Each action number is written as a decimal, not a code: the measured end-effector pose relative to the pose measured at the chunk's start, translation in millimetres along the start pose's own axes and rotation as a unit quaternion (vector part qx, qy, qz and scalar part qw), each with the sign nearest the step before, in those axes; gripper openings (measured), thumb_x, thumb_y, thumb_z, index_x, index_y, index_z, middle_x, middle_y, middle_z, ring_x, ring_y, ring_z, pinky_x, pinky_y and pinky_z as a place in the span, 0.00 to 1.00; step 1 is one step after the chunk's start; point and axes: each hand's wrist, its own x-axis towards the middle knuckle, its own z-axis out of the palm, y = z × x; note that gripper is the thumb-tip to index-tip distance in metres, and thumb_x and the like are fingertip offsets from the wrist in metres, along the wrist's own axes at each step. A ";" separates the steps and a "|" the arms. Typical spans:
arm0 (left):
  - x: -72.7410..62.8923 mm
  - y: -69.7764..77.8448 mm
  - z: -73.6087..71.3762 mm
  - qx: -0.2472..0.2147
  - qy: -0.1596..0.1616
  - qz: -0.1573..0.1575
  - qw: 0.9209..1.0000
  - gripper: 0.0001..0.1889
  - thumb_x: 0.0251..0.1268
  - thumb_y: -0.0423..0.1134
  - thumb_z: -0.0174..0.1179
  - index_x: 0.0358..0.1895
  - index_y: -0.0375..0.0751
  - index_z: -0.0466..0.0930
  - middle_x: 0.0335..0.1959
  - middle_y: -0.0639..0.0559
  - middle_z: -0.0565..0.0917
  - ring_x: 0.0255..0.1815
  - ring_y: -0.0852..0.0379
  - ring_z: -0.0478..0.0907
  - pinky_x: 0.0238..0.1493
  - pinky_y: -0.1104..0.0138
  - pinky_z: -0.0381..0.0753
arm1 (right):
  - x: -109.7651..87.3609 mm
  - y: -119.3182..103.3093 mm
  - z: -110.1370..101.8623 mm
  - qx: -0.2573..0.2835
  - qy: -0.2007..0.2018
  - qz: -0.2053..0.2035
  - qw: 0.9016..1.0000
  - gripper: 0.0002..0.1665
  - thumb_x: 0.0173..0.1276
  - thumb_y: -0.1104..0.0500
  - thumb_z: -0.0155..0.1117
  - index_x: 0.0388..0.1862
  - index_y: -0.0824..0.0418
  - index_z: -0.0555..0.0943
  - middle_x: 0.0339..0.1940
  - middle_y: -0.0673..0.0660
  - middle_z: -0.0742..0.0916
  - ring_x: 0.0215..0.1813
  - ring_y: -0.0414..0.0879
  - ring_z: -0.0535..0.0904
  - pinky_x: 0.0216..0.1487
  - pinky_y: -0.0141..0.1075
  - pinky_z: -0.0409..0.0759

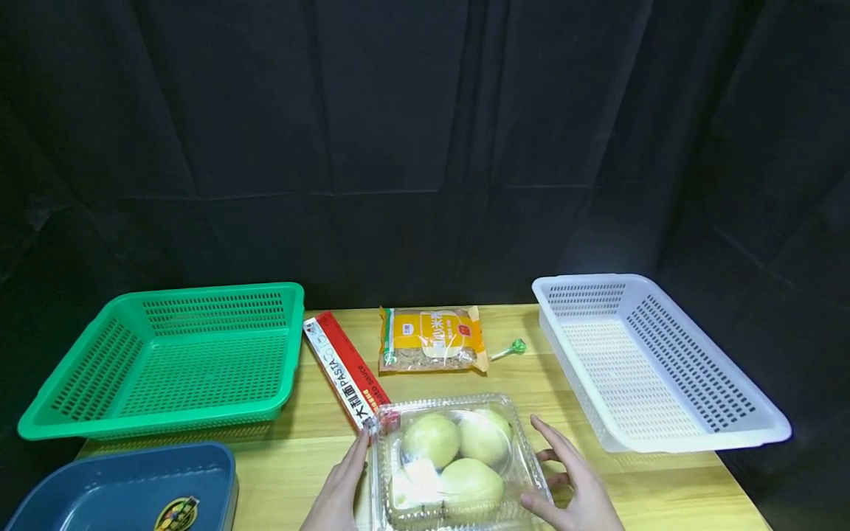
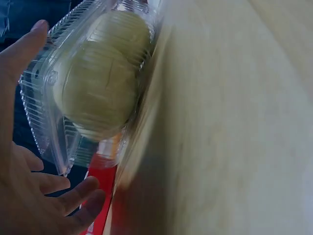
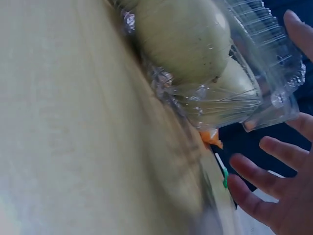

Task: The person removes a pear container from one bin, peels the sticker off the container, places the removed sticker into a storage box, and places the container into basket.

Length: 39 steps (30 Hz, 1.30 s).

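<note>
A clear plastic clamshell box [image 1: 524, 472] holds several round, pale yellow-green fruits [image 1: 432, 440] that look like pears; plastic wrap shows on it in the right wrist view. Along its left side is my left hand [image 1: 340, 483], fingers extended and thumb by the lid. My right hand [image 1: 574, 479] stands at the opposite side, its fingers spread and loosely bent. Neither hand curls round the box; whether the fingertips touch it I cannot tell. Just behind the box lies a red and white pasta box [image 1: 345, 369], its near end by the box's far left corner.
A green basket [image 1: 199, 424] stands at the left, with a blue tray [image 1: 226, 472] in front of it. At the right is a white basket [image 1: 717, 442]. A yellow food packet [image 1: 434, 339] and a green-wrapped lollipop [image 1: 516, 346] lie toward the back. Black cloth [image 1: 398, 147] hangs behind.
</note>
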 end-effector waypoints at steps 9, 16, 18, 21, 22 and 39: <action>-1.5 -9.0 14.1 -0.154 -0.036 0.019 0.987 0.68 0.53 0.62 0.79 0.89 0.49 0.40 0.80 0.19 0.56 0.83 0.46 0.59 0.69 0.58 0.77 | -2.9 9.8 11.5 0.069 -0.054 -0.029 0.996 0.68 0.54 0.58 0.85 0.88 0.57 0.55 0.82 0.53 0.68 0.43 0.40 0.81 0.37 0.35 0.83; -5.8 -15.8 25.2 -0.112 0.019 0.088 0.990 0.62 0.64 0.65 0.70 0.89 0.48 0.38 0.89 0.43 0.46 0.83 0.65 0.45 0.74 0.69 0.65 | -3.0 20.3 18.0 0.160 -0.072 -0.048 0.983 0.78 0.46 0.67 0.88 0.89 0.63 0.48 0.78 0.25 0.64 0.34 0.38 0.86 0.34 0.38 0.89; -7.5 -16.9 28.3 -0.088 0.045 0.115 0.988 0.59 0.69 0.71 0.61 0.89 0.45 0.38 0.89 0.54 0.42 0.83 0.69 0.43 0.75 0.73 0.60 | -2.9 20.4 19.9 0.137 -0.069 -0.056 0.987 0.77 0.46 0.65 0.89 0.88 0.63 0.50 0.79 0.27 0.63 0.41 0.43 0.88 0.40 0.46 0.91; -10.6 -16.7 31.0 -0.084 0.059 0.121 0.987 0.57 0.70 0.72 0.57 0.89 0.47 0.37 0.87 0.60 0.39 0.83 0.69 0.44 0.74 0.73 0.63 | -3.1 20.3 21.4 0.095 -0.060 -0.072 0.991 0.74 0.48 0.61 0.89 0.88 0.62 0.52 0.80 0.31 0.62 0.63 0.43 0.83 0.52 0.65 0.86; -11.6 -16.3 31.6 -0.087 0.058 0.115 0.988 0.57 0.70 0.70 0.59 0.89 0.49 0.36 0.87 0.61 0.39 0.82 0.68 0.45 0.73 0.72 0.66 | -2.9 20.6 21.5 0.082 -0.056 -0.080 0.992 0.73 0.49 0.60 0.89 0.88 0.62 0.53 0.81 0.32 0.59 0.70 0.41 0.77 0.53 0.71 0.82; -8.8 -15.7 31.0 -0.121 0.019 0.035 0.992 0.67 0.55 0.50 0.78 0.89 0.63 0.34 0.88 0.49 0.48 0.57 0.61 0.76 0.31 0.77 0.78 | -2.2 13.4 25.3 0.061 -0.052 0.002 0.997 0.74 0.46 0.63 0.89 0.87 0.65 0.54 0.69 0.76 0.79 0.50 0.38 0.86 0.45 0.53 0.90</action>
